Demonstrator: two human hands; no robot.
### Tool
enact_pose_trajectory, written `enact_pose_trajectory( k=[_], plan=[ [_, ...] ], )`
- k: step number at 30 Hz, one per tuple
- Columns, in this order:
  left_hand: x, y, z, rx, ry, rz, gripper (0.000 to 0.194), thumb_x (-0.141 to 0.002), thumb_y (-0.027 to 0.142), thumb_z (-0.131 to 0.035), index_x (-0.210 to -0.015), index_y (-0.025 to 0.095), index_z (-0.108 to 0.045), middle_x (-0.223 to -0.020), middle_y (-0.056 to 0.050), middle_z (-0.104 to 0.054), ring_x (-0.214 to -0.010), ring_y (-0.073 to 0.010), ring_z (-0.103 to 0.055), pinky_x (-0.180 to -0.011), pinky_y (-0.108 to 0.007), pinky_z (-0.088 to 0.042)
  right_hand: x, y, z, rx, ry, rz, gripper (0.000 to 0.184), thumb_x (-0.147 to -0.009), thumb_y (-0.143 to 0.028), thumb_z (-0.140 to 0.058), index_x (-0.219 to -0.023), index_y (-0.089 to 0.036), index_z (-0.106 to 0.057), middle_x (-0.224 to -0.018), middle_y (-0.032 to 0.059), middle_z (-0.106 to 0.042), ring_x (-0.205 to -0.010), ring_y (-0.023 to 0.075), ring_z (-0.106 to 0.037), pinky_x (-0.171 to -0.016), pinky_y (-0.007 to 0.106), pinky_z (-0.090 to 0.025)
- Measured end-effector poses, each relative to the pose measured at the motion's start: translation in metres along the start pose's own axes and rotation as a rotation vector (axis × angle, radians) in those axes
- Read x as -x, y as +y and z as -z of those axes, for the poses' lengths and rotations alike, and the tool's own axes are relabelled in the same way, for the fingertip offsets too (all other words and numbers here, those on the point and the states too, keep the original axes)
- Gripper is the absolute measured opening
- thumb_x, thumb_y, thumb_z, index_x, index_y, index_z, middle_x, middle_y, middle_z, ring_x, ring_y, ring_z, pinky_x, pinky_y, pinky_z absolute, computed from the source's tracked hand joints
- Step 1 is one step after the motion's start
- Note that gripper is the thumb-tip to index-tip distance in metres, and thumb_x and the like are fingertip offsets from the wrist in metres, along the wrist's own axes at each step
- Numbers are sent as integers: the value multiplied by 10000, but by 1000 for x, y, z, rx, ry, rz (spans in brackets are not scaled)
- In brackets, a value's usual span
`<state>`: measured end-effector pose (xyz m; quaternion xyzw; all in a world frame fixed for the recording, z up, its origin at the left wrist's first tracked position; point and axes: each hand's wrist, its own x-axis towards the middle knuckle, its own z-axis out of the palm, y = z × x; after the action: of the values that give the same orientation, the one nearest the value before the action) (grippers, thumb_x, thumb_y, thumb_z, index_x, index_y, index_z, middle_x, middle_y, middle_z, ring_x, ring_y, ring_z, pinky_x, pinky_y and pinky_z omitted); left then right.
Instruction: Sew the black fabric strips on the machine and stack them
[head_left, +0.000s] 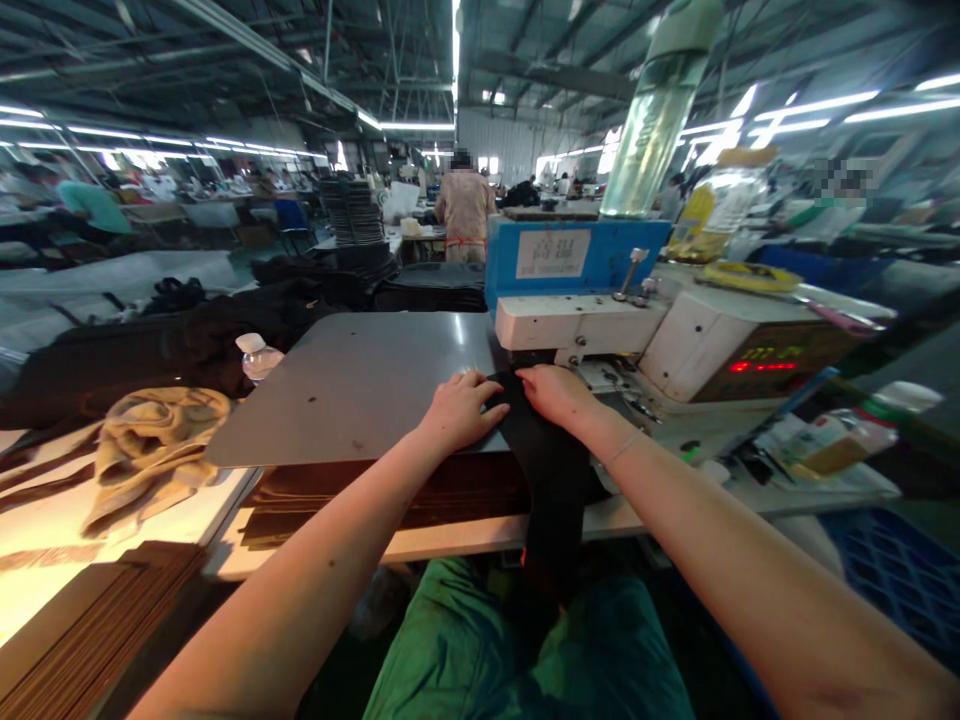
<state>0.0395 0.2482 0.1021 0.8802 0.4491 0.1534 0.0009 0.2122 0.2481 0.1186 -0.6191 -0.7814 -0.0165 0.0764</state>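
A black strip of material [551, 470] runs from under the head of a white and blue sewing machine [577, 325] down over the table edge toward my lap. My left hand [459, 410] lies over the grey metal plate [360, 375], with its thumb and fingertips on the strip's left edge. On the strip's other side, my right hand [559, 395] has its fingers closed on the material, close to the machine head. Both hands are just in front of the machine. The strip's far end and the needle are hidden.
Brown flat pieces [322, 495] are stacked under the plate. At left lie a tan cloth [154, 445], a small bottle [259, 358] and more brown pieces [97, 620]. A lit control box [765, 350] and a bottle [847, 440] stand right. A person [465, 205] is farther back.
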Motion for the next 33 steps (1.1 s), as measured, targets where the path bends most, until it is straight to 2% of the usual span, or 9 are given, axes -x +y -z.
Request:
enact_pose_trajectory(
  k=[5, 14, 33],
  plan=[
    [-3, -1, 0, -4, -9, 15, 377, -852, 480, -419, -1148, 286, -549, -1132, -46, -516, -1054, -227, -471, -867, -354, -406, 0, 0, -5, -9, 84, -30, 311, -861, -187, -396, -1074, -140, -618, -1077, 112, -642, -946, 207, -603, -819, 285, -429],
    [-5, -2, -3, -32, 1, 35, 393, -869, 462, -390, -1176, 268, -540, -1161, -51, -521, -1066, -235, -470, -876, -365, -406, 0, 0, -8, 1, 143, -59, 277, -863, -233, -426, -1028, -143, -630, -1004, 110, -653, -884, 208, -609, -755, 279, -432],
    [-5, -4, -5, -13, 17, 20, 390, -866, 482, -384, -1174, 299, -538, -1159, -28, -511, -1069, -221, -459, -888, -355, -398, 2, -1, -13, -33, 185, -77, 266, -865, -231, -421, -1002, -154, -635, -1001, 88, -655, -884, 186, -601, -760, 258, -419]
  ],
)
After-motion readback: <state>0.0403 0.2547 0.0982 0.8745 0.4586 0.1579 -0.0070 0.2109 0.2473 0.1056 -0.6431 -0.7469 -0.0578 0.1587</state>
